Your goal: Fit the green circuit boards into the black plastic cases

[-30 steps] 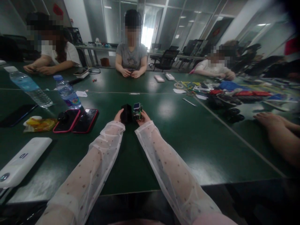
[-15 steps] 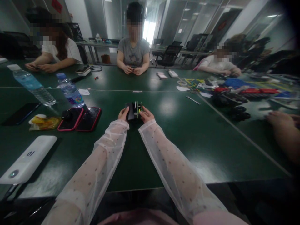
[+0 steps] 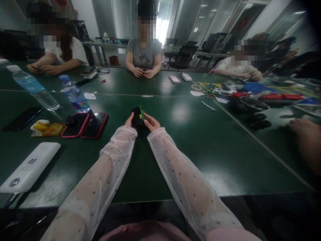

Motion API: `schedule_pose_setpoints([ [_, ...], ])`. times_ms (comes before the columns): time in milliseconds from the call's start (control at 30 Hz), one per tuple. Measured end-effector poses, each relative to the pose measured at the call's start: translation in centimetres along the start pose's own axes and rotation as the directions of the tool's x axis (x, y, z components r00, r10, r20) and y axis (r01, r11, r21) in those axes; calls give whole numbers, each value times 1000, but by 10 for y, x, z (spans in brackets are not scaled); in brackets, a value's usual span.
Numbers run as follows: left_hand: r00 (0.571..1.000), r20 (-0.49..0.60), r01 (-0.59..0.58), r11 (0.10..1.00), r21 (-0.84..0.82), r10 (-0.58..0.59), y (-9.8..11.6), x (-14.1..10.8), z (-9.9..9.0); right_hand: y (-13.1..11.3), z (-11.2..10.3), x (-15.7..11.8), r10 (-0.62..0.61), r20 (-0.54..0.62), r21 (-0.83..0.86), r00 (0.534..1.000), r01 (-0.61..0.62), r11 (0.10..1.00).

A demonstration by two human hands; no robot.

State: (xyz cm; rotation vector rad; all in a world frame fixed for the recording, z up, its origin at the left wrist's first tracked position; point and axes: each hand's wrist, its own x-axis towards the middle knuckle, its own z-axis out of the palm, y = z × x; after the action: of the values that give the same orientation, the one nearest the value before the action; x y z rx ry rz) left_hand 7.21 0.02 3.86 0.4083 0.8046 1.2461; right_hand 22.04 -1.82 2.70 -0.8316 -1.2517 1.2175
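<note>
My left hand (image 3: pixel 129 120) is closed on a small black plastic case (image 3: pixel 136 119) over the middle of the green table. A green circuit board (image 3: pixel 142 113) with a yellow part on it stands at an angle against the right side of the case. My right hand (image 3: pixel 151 122) pinches the board's lower right edge between thumb and fingers. Board and case touch, though how far the one sits inside the other is too small to tell. Sheer dotted sleeves cover both forearms.
Two phones (image 3: pixel 94 125), two water bottles (image 3: pixel 74 93), a yellow packet (image 3: pixel 47 129) and a white power bank (image 3: pixel 31 167) lie or stand to the left. A wrench (image 3: pixel 208 106) and a heap of cables (image 3: pixel 260 92) are on the right. Several people sit around the table (image 3: pixel 190 144).
The circuit board has turned and moved left against the case, now showing its green face. My right hand has shifted left with it. The view has tilted slightly.
</note>
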Motion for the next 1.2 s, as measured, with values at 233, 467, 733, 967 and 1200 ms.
schedule_pose_setpoints([
  [233,990,45,144,923,-356,-137,18,-8,-8,6,-12,5,29,59,-34,998,-27,999],
  [467,986,-30,151,950,-275,-165,19,-9,0,8,-22,10,159,20,243,987,-159,957],
  [733,984,-121,100,971,-215,-128,22,-27,16,-14,-22,11,415,-90,478,905,-326,816],
  [967,990,-92,83,972,-218,-105,19,-24,13,-17,-22,8,428,-94,484,899,-335,809],
  [1200,992,-117,33,991,-128,-48,14,-16,8,-5,-23,9,423,-26,521,906,-349,779],
])
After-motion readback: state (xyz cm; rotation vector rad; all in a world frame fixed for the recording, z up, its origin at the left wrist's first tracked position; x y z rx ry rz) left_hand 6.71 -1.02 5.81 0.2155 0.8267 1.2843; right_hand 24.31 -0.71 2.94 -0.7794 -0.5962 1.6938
